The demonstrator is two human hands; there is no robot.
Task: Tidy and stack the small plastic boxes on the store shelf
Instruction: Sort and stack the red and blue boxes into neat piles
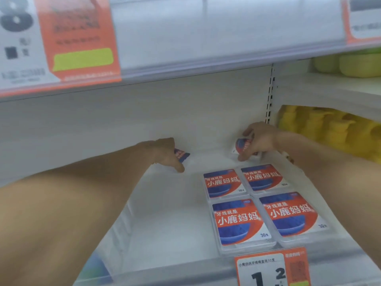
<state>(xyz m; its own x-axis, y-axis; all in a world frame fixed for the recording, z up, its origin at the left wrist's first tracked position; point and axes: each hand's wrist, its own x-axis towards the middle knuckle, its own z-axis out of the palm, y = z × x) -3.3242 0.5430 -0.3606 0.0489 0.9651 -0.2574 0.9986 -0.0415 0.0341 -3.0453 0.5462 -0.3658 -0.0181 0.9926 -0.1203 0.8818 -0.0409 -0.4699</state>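
Several small clear plastic boxes with red and blue labels lie flat in a two-by-two block at the front right of the white shelf. Deep at the back, my left hand grips another such box, mostly hidden behind the fingers. My right hand holds a tilted box at the back right, near the shelf's rear wall, just behind the block.
The upper shelf's front edge with orange price tags hangs low overhead. A price tag sits on the front rail. Yellow items and green ones fill the neighbouring bay to the right. An upright post divides the bays.
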